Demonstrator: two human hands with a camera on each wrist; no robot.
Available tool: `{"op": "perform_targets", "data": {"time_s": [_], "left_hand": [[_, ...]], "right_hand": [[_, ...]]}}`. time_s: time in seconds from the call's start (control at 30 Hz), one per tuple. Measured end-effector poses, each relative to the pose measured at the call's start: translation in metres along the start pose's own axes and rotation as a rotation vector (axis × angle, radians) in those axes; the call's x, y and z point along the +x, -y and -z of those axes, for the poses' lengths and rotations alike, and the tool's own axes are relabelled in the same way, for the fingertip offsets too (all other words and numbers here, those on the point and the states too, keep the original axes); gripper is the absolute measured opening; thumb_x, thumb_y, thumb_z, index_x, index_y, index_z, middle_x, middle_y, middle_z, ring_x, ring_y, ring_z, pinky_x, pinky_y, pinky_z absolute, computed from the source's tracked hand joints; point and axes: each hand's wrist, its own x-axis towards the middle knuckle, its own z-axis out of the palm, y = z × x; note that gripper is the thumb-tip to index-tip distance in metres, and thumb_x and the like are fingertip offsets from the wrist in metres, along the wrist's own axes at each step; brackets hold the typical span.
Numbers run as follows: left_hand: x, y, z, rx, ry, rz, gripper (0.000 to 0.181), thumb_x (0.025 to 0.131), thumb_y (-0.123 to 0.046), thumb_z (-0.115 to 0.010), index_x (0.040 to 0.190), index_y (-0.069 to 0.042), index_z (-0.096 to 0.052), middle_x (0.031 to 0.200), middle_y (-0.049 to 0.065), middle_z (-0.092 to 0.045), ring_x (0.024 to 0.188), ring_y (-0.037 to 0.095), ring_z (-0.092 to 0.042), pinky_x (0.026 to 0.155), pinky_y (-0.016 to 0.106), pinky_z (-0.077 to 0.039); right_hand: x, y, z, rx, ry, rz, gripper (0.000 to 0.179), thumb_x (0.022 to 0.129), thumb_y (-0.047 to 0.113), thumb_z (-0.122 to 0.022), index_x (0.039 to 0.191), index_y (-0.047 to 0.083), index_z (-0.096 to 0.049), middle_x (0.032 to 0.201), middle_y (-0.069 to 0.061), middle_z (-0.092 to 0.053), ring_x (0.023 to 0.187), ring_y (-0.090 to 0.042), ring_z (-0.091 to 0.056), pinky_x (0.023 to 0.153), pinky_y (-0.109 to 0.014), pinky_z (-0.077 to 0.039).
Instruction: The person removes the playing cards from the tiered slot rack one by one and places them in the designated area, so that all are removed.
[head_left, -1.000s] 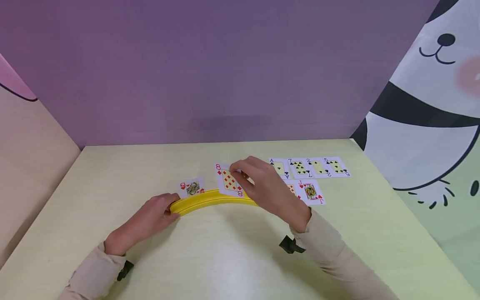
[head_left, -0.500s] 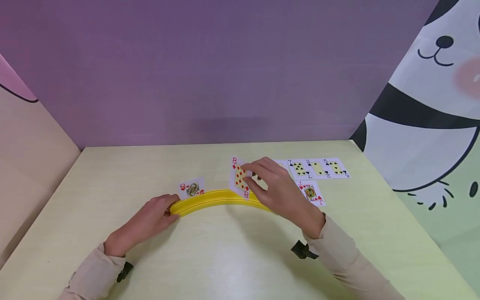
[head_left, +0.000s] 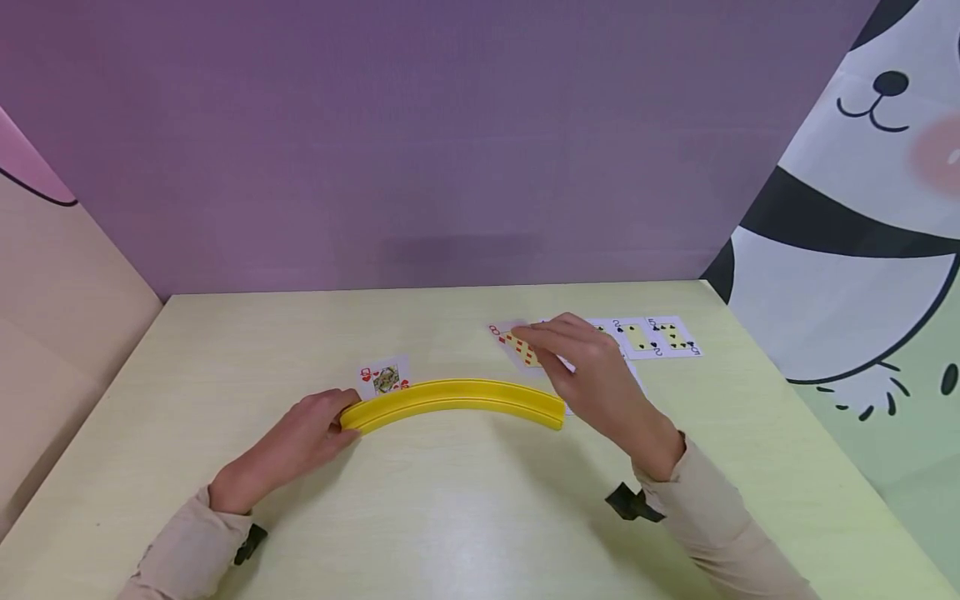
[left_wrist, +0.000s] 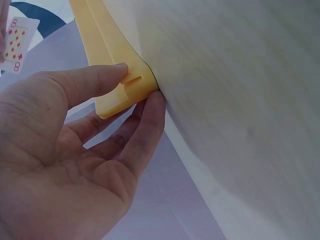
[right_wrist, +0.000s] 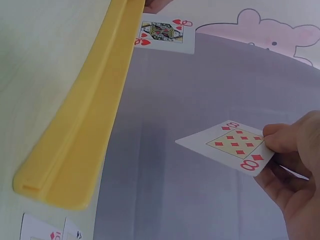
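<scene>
A yellow curved card holder (head_left: 457, 393) stands on the table, its left end gripped between the thumb and fingers of my left hand (head_left: 288, 442). The left wrist view has the thumb on the holder's side wall and fingertips beneath the end. Behind its left part a queen of hearts (head_left: 385, 377) stands upright. My right hand (head_left: 592, 379) pinches an eight of diamonds (right_wrist: 232, 144) at one edge, between thumb and fingers. In the head view that card is tilted, beyond the holder's right end, and overlaps the cards lying at the back right.
A row of black-suited cards lies face up at the back right, with a two (head_left: 636, 337) and a five (head_left: 673, 337) visible; my right hand covers others. Purple backdrop (head_left: 450, 167) rises along the table's back edge, and a panda-print panel (head_left: 862, 250) stands at right.
My right hand has moved right with the eight of diamonds, from in front of the holder toward the back-right cards, tipping the card flatter. The left hand and holder stay in place.
</scene>
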Motion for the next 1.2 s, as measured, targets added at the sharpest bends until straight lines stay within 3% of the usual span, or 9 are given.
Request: {"op": "perform_targets", "data": {"time_s": [0.17, 0.33, 0.8, 1.2], "left_hand": [[0.000, 0.000, -0.001, 0.001, -0.002, -0.002, 0.022, 0.084, 0.002, -0.075, 0.099, -0.006, -0.062, 0.089, 0.002, -0.061, 0.082, 0.016, -0.058, 0.071, 0.025, -0.058], [0.000, 0.000, -0.001, -0.005, 0.001, -0.003, 0.023, 0.084, 0.002, -0.076, 0.100, -0.005, -0.062, 0.091, 0.003, -0.062, 0.083, 0.017, -0.058, 0.071, 0.026, -0.059], [-0.001, 0.001, -0.001, 0.003, 0.002, 0.005, 0.024, 0.084, 0.001, -0.077, 0.102, -0.005, -0.062, 0.094, 0.004, -0.063, 0.084, 0.018, -0.059, 0.071, 0.027, -0.059], [0.000, 0.003, -0.004, -0.011, 0.009, 0.024, 0.022, 0.085, 0.001, -0.075, 0.103, -0.004, -0.063, 0.095, 0.005, -0.064, 0.082, 0.017, -0.059, 0.069, 0.026, -0.058]], "right_hand": [[-0.004, -0.007, 0.009, -0.021, -0.045, -0.015, 0.029, 0.084, -0.012, -0.071, 0.108, 0.003, -0.074, 0.096, -0.006, -0.073, 0.083, -0.015, -0.063, 0.072, -0.017, -0.051], [-0.008, -0.014, 0.019, -0.025, -0.093, -0.024, 0.029, 0.081, -0.014, -0.071, 0.106, 0.001, -0.073, 0.099, -0.009, -0.073, 0.082, -0.018, -0.064, 0.075, -0.014, -0.050], [-0.011, -0.022, 0.056, -0.123, -0.019, -0.131, 0.041, 0.083, -0.014, -0.069, 0.119, 0.004, -0.069, 0.111, -0.006, -0.070, 0.084, -0.014, -0.064, 0.074, -0.008, -0.047], [-0.027, -0.051, 0.065, -0.149, -0.026, -0.222, 0.030, 0.083, -0.015, -0.068, 0.108, 0.001, -0.073, 0.101, -0.008, -0.073, 0.081, -0.020, -0.068, 0.078, -0.001, -0.043]]}}
